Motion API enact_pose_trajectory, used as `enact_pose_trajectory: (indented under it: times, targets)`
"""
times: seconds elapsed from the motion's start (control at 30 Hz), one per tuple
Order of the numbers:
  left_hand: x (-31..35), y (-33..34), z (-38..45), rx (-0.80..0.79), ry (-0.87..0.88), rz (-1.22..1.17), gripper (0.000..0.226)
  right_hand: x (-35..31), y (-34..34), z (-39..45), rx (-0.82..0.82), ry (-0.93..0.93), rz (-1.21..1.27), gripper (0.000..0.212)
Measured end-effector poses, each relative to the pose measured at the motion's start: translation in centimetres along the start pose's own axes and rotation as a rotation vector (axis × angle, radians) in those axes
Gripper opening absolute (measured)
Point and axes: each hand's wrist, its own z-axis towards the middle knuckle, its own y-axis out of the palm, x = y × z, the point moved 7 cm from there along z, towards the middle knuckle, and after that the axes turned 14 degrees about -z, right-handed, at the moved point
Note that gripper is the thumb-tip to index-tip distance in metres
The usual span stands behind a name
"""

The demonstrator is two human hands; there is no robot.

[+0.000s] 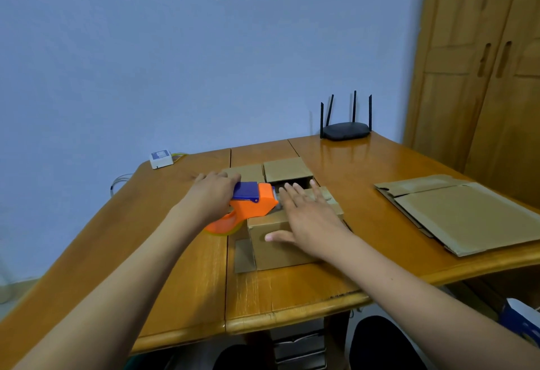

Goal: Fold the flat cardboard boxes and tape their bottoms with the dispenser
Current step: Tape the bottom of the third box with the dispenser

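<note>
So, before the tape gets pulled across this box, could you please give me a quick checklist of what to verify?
1. Left hand has a grip on the tape dispenser: ok.
2. Right hand lies flat on the box, holding the flaps down: ok.
3. Dispenser head meets the box top: ok, touching near the right fingertips.
4. Flaps closed along the seam: cannot tell, hand covers it.
5. Tape end stuck to the cardboard: cannot tell.
6. Flat boxes on the right, apart from the work: ok.
</note>
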Motion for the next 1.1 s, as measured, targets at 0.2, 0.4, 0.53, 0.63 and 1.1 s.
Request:
enact_pose_trajectory:
  times: [0.2,0.4,0.53,0.63,1.1]
  targets:
    - [0.0,0.1,-0.1,0.000,-0.002,-0.020,0.032,-1.0,0.9,0.2,0.028,-0.006,-0.027,0.103]
    - [-0.2,0.2,0.0,0.000,0.000,-0.051,0.032,-0.9,1.0,0.5,0.032,-0.026,0.000,0.098]
    - [-0.5,0.2,-0.1,-0.005,-0.002,-0.082,0.032,-0.9,1.1,0.5,0.041,-0.026,0.007,0.097]
    - [-0.6,0.3,-0.1,-0.006,0.005,-0.092,0.032,-0.9,1.2,0.5,0.040,-0.022,0.009,0.095]
    - [-5.8,-2.4,-1.8,0.058,-0.050,-0.047,0.032,-0.6,0.9,0.3,0.010,-0.024,0.009,0.094]
